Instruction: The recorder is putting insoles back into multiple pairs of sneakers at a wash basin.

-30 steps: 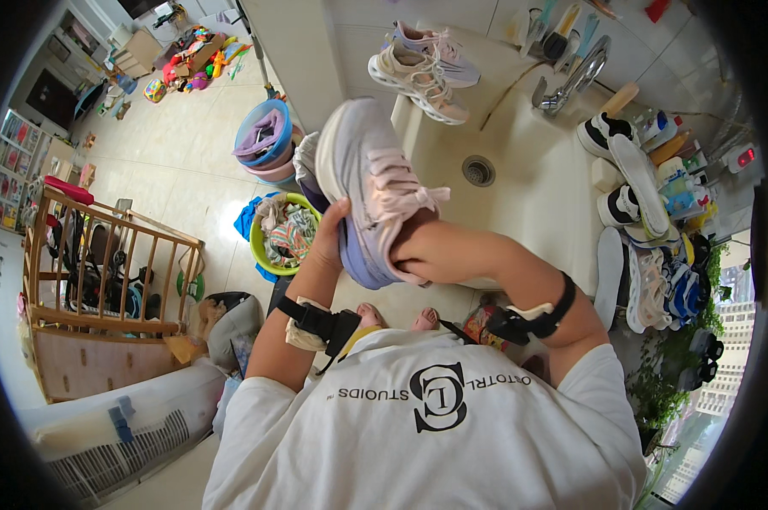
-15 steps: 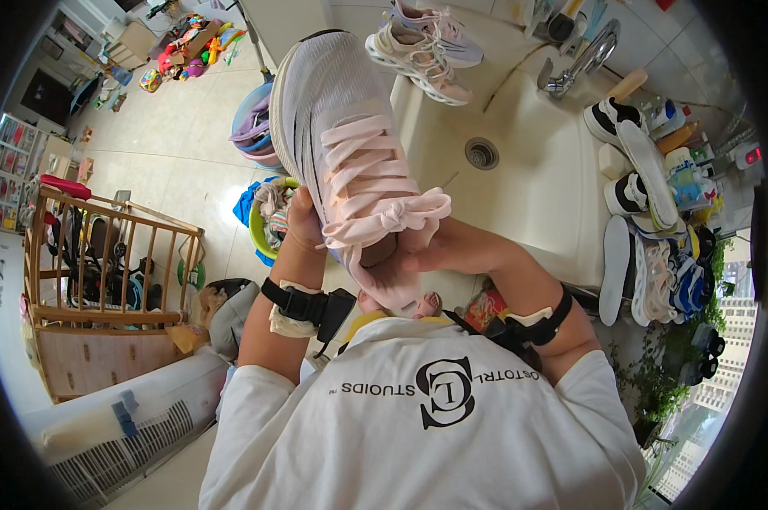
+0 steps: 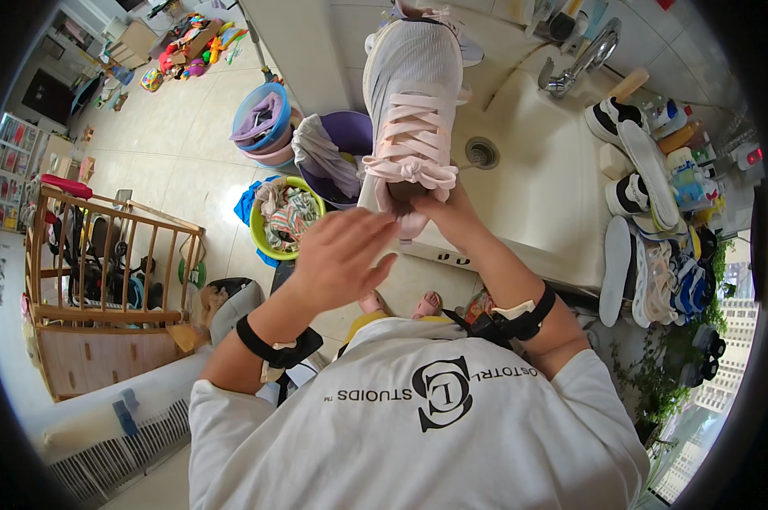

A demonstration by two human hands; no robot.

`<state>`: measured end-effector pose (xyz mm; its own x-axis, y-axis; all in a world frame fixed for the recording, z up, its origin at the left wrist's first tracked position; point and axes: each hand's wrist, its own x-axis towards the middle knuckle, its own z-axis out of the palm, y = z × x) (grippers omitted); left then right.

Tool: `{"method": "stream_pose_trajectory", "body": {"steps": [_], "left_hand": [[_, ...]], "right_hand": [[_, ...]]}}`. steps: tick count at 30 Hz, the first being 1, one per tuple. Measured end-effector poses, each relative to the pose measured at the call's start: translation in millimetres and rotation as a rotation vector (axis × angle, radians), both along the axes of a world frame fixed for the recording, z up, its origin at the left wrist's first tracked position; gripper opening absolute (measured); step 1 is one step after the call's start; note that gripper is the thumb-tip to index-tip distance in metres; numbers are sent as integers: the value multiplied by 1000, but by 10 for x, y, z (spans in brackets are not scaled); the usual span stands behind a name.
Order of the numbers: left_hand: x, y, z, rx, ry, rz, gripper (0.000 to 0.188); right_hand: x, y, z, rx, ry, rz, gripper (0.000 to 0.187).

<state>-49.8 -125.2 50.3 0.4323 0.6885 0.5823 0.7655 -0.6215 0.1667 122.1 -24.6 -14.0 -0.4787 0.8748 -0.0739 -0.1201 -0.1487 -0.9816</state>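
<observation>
A pale grey sneaker [image 3: 411,64] with pink laces tied in a bow is held up over the near left corner of the sink [image 3: 520,212], toe pointing away. My right hand [image 3: 450,208] grips it at the ankle opening; the thumb and some fingers are hidden by the collar and heel. Free of the shoe, my left hand [image 3: 341,255] has its fingers stretched out, just left of the heel. Behind the toe, a second light shoe [image 3: 471,53] shows only in part at the sink's back left.
A chrome faucet [image 3: 583,59] rises at the back right. Insoles [image 3: 617,268] and several shoes line the right-hand ledge. On the floor to the left stand a purple tub [image 3: 350,127], a stacked blue basin [image 3: 283,127] and a green basin [image 3: 316,191] with laundry.
My left hand has let go of the sneaker and drawn back toward me with fingers extended. With my right hand on it, the sneaker has moved right and farther away, uncovering the purple tub.
</observation>
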Motion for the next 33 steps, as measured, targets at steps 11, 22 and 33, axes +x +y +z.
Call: {"method": "stream_pose_trajectory", "body": {"steps": [11,22,33], "left_hand": [[290,235,-169,-253,307,120,22],[255,335,-221,-356,255,72,14],[397,385,-267,-339,142,186,23]], "right_hand": [[-72,-120,84,79,-122,-36,61],[-23,-109,29,-117,-45,-32,59],[-52,1,-4,-127,-147,-34,79]]}}
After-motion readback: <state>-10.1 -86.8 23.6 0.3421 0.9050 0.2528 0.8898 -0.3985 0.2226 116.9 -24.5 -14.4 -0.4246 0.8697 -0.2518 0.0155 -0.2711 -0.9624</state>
